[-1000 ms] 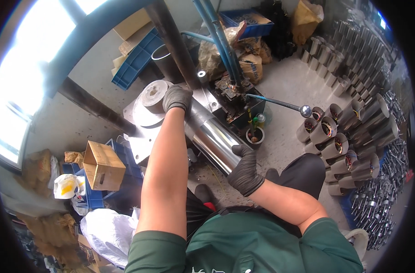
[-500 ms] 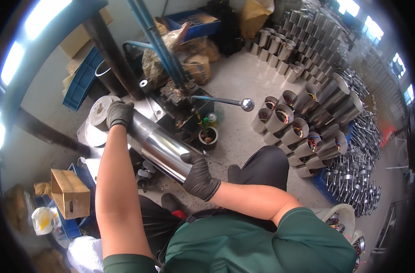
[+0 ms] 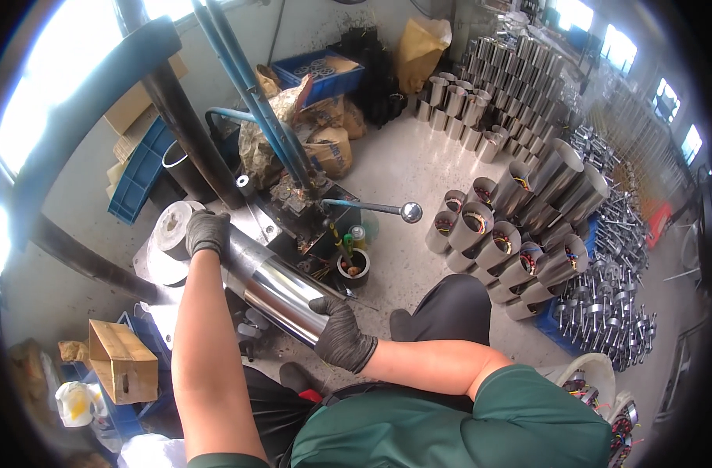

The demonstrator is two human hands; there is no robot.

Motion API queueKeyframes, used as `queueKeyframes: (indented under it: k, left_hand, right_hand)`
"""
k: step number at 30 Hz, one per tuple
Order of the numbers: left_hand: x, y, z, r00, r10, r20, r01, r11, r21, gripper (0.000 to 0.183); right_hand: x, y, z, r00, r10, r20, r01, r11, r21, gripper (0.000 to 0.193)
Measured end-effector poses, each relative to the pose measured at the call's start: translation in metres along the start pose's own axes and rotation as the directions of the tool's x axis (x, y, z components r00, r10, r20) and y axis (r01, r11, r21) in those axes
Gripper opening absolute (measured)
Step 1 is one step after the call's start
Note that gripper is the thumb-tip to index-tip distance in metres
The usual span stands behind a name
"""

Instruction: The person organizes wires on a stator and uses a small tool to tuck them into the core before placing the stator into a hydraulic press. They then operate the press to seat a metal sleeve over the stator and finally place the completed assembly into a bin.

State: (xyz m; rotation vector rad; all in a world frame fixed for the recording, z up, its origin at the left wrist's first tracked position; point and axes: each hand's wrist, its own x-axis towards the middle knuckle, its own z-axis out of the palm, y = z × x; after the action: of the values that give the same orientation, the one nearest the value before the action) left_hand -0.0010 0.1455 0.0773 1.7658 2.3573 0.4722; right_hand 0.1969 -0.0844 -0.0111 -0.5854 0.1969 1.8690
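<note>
A long shiny metal cylinder [image 3: 282, 295] lies slantwise between my two gloved hands, over the edge of a metal machine table [image 3: 162, 320]. My left hand [image 3: 208, 234] is closed around its far upper end, next to a round pale disc-shaped block [image 3: 173, 228]. At the near lower end, my right hand [image 3: 343, 335] wraps its fingers and thumb round the cylinder. The far end is partly hidden behind my left hand and forearm. Both hands wear dark grey gloves.
A lever with a ball knob [image 3: 410, 212] sticks out from the press. Beside it stands a small pot [image 3: 353, 267]. Metal tubes with coloured wires [image 3: 474, 222] stand on the floor to the right, near piled shafts [image 3: 605, 304]. An open cardboard box [image 3: 123, 363] sits lower left.
The whole view has shifted slightly. Both hands keep their hold on the cylinder, which stays at nearly the same slant.
</note>
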Motion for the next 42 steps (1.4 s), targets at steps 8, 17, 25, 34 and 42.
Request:
queueKeyframes:
  k: [8, 17, 25, 34, 42]
  left_hand:
    - [0.005, -0.005, 0.007, 0.999, -0.015, -0.051, 0.014, 1.000, -0.024, 0.047]
    - [0.028, -0.011, 0.029, 0.992, 0.122, 0.032, -0.125, 0.988, 0.094, 0.043]
    - [-0.009, 0.016, -0.004, 0.990, -0.139, 0.009, 0.140, 0.987, -0.080, 0.034]
    - [0.031, -0.026, 0.009, 1.000, -0.025, -0.005, 0.025, 0.999, 0.026, 0.055]
    - [0.110, -0.142, 0.047, 0.909, 0.346, -0.232, -0.245, 0.894, 0.376, 0.044]
  right_hand:
    - [-0.005, 0.001, 0.000, 1.000, 0.008, 0.009, -0.008, 1.000, 0.004, 0.053]
    - [-0.006, -0.008, -0.015, 0.987, 0.145, 0.065, -0.146, 0.989, 0.001, 0.072]
    - [-0.032, 0.001, 0.025, 1.000, -0.006, -0.010, 0.005, 0.995, -0.098, 0.058]
    - [-0.053, -0.023, -0.016, 0.996, 0.037, -0.079, -0.057, 0.965, -0.257, 0.060]
    - [-0.005, -0.083, -0.045, 0.896, -0.411, -0.170, 0.242, 0.771, -0.589, 0.036]
